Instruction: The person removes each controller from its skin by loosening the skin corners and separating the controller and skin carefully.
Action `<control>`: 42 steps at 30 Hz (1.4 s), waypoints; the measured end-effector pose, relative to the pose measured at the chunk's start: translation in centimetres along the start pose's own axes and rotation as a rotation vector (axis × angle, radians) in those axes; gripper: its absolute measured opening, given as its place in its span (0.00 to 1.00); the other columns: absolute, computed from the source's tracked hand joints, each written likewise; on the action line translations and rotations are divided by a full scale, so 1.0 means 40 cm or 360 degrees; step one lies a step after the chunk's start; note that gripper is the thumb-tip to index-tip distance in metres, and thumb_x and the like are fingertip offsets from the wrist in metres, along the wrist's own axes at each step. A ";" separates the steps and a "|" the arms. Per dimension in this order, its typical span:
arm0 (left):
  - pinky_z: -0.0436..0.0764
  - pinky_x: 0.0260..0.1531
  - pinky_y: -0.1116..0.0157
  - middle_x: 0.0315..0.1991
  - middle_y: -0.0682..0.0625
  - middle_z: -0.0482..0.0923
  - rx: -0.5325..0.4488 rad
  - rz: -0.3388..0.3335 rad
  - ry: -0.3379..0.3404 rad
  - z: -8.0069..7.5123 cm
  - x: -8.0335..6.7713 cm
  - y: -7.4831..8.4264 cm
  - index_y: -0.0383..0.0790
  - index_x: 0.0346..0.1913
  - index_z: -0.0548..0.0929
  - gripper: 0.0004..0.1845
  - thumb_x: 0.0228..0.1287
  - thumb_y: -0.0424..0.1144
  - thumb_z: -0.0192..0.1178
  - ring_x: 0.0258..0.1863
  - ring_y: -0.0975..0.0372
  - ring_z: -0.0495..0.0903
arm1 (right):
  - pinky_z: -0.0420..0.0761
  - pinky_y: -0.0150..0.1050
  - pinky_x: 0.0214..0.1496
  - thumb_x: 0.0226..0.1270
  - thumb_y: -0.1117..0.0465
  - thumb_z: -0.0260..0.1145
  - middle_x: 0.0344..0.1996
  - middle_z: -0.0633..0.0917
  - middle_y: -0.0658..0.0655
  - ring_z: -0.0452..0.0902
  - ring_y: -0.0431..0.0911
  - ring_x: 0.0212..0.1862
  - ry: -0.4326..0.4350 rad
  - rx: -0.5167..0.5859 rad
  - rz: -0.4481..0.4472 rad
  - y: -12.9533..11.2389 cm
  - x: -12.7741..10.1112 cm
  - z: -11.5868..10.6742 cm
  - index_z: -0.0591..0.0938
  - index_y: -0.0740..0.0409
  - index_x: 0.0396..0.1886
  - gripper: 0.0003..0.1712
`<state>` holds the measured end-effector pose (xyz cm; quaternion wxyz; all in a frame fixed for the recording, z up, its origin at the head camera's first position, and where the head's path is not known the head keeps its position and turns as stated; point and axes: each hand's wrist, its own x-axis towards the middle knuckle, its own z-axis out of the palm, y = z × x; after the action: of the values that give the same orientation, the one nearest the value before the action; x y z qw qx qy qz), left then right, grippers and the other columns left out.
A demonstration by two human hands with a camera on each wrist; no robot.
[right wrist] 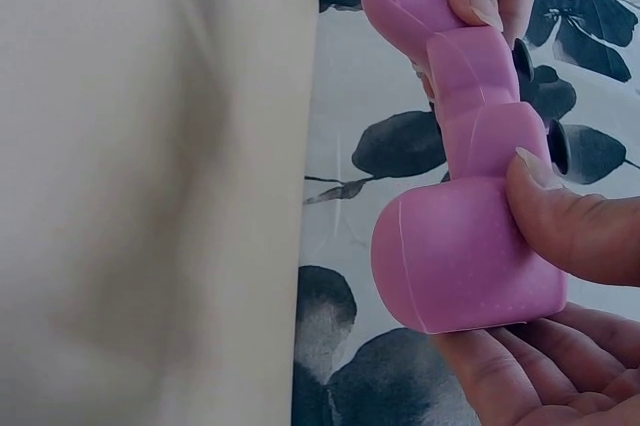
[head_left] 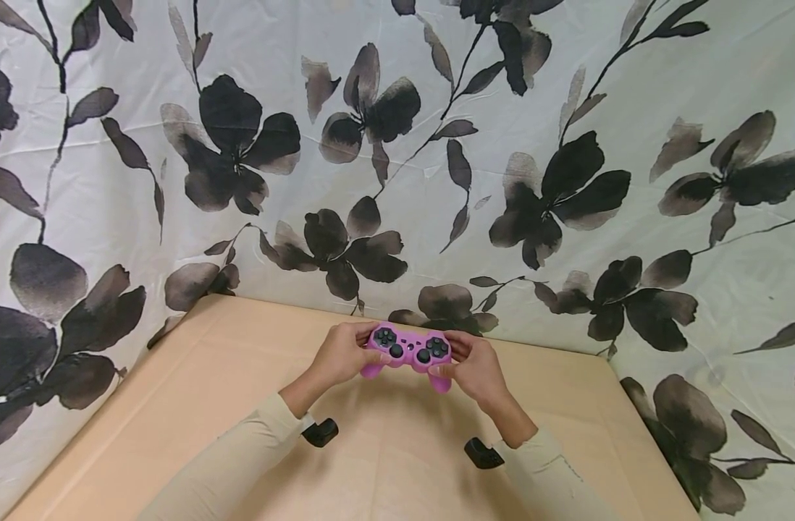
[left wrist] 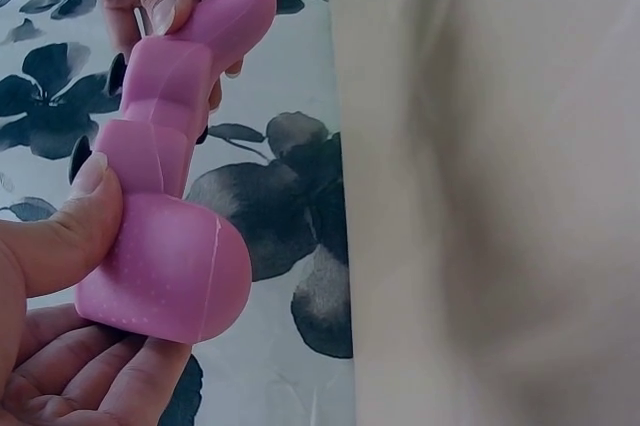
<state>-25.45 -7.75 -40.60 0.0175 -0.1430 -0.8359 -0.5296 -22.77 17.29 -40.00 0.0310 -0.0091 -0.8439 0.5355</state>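
Gripping pink controller: left hand, right hand; tan tabletop beneath; floral cloth behind, flanking

A pink game controller, smooth-shelled, with black thumbsticks and dark buttons, is held up off the desk between left hand and right hand, near the far edge's middle, button side showing, rounded grips pointing away from that edge.
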 end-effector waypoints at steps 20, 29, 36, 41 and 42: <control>0.89 0.52 0.59 0.56 0.42 0.89 -0.0034 0.0027 0.0049 0.005 -0.009 -0.001 0.35 0.64 0.84 0.32 0.52 0.32 0.80 0.50 0.56 0.90 | 0.79 0.50 0.67 0.53 0.77 0.77 0.65 0.83 0.66 0.81 0.61 0.67 0.0030 -0.0005 -0.0024 0.002 -0.008 0.008 0.77 0.64 0.69 0.41; 0.88 0.53 0.59 0.57 0.41 0.88 -0.0053 0.0038 0.0060 0.008 -0.014 -0.001 0.36 0.65 0.83 0.33 0.53 0.31 0.79 0.52 0.54 0.90 | 0.78 0.52 0.68 0.52 0.77 0.77 0.65 0.83 0.67 0.81 0.62 0.67 0.0044 0.0024 -0.0068 0.004 -0.014 0.006 0.78 0.64 0.69 0.40; 0.89 0.50 0.62 0.54 0.43 0.89 -0.0139 0.0049 0.0082 0.010 -0.020 0.000 0.38 0.64 0.85 0.33 0.51 0.28 0.79 0.49 0.56 0.91 | 0.79 0.50 0.67 0.53 0.77 0.77 0.65 0.83 0.66 0.81 0.61 0.67 0.0040 0.0048 -0.0103 -0.001 -0.019 0.005 0.78 0.63 0.69 0.40; 0.89 0.49 0.63 0.55 0.42 0.89 -0.0173 0.0051 0.0093 0.011 -0.024 0.000 0.38 0.64 0.85 0.33 0.51 0.27 0.78 0.50 0.55 0.91 | 0.80 0.50 0.67 0.53 0.77 0.78 0.65 0.84 0.65 0.82 0.60 0.66 0.0048 0.0055 -0.0108 0.002 -0.021 0.006 0.79 0.62 0.68 0.40; 0.89 0.49 0.63 0.55 0.42 0.89 -0.0168 0.0052 0.0098 0.012 -0.025 0.000 0.38 0.64 0.84 0.33 0.51 0.27 0.78 0.50 0.55 0.91 | 0.80 0.49 0.66 0.52 0.77 0.78 0.65 0.84 0.65 0.82 0.60 0.66 0.0050 0.0054 -0.0109 0.003 -0.021 0.007 0.79 0.62 0.68 0.40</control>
<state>-24.45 -7.55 -40.99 0.0443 -0.1409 -0.8035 -0.5767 -21.96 17.07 -40.27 0.0627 0.0118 -0.8339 0.5483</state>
